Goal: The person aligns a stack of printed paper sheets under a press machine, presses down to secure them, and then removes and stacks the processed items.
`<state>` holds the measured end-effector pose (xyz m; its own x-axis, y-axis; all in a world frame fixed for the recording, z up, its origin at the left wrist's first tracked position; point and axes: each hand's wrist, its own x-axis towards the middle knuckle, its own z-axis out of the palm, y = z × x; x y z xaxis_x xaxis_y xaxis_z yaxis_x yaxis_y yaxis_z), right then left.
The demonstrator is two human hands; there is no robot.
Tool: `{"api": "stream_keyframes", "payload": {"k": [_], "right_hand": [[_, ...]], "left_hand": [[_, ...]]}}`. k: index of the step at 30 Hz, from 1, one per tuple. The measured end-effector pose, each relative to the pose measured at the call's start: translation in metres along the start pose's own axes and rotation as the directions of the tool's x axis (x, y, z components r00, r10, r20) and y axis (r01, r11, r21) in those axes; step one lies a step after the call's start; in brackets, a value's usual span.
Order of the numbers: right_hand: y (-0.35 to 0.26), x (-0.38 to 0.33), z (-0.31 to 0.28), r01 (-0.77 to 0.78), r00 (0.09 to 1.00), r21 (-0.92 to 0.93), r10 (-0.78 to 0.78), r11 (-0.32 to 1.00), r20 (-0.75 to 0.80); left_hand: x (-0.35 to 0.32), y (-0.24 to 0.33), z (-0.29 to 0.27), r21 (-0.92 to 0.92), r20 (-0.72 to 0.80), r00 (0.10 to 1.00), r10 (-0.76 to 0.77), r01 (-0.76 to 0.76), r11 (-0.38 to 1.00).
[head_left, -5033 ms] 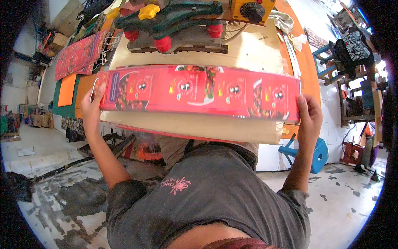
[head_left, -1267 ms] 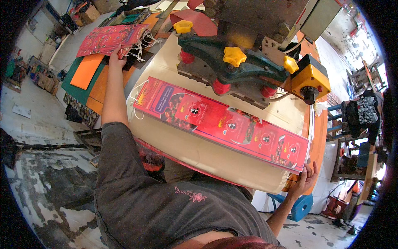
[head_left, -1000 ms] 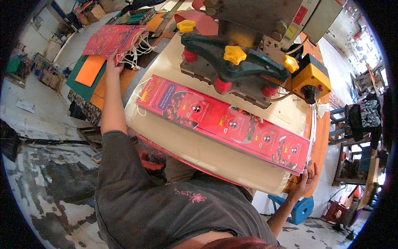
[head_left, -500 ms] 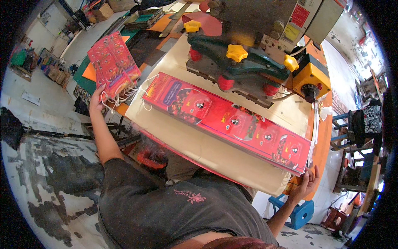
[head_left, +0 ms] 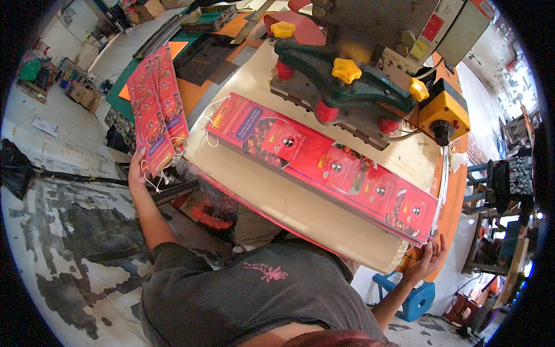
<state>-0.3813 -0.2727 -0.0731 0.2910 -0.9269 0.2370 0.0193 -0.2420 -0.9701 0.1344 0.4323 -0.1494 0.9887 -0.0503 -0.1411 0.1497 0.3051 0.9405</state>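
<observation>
My left hand [head_left: 137, 168] is closed on the lower end of a bundle of long red printed strips [head_left: 156, 113] with white cords, raised at the left beside the table. Another long red printed strip, apparently stacked on others [head_left: 324, 165], lies slantwise across a cream board [head_left: 277, 194], white cords looped at its left end. At the strip's lower right corner is my right hand [head_left: 429, 257], its fingers apart and the nearest digit touching the corner. Whether it grips the underside is hidden.
A press head [head_left: 335, 87] with yellow star knobs and red posts stands just beyond the strip. To its right sits a yellow control box [head_left: 444, 113] with a black dial. A blue stool [head_left: 413, 298] is below the right forearm. Dark sheets and a tray [head_left: 208, 18] lie at the far left.
The bundle in my left hand has been straightened out into longer, narrower strips hanging closer to upright. My right hand stays at the strip's corner. The view has shifted slightly.
</observation>
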Motion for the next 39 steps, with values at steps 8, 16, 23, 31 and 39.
{"api": "stream_keyframes", "payload": {"k": [8, 16, 23, 31, 39], "right_hand": [[0.008, 0.002, -0.001, 0.027, 1.000, 0.027, -0.027, 0.999, 0.013], [0.014, 0.005, -0.009, -0.003, 1.000, 0.006, 0.003, 1.000, 0.014], [0.005, 0.003, -0.002, 0.006, 0.999, 0.046, -0.005, 0.999, -0.034], [0.015, 0.006, -0.017, 0.058, 0.998, 0.068, -0.055, 0.996, -0.044], [0.006, 0.025, -0.027, 0.076, 0.938, -0.114, -0.109, 0.991, -0.330]], "left_hand": [[0.028, 0.018, -0.002, 0.004, -0.109, 0.987, -0.119, 0.120, 0.993], [0.033, 0.027, 0.008, 0.034, -0.009, 0.989, -0.147, 0.148, 0.988], [0.007, 0.029, 0.015, -0.200, -0.041, 0.987, -0.158, 0.147, 0.969], [-0.063, 0.012, 0.077, -0.113, -0.260, 0.963, -0.078, 0.050, 0.992], [-0.079, -0.038, 0.029, -0.481, -0.056, 0.994, -0.091, 0.053, 0.875]]}}
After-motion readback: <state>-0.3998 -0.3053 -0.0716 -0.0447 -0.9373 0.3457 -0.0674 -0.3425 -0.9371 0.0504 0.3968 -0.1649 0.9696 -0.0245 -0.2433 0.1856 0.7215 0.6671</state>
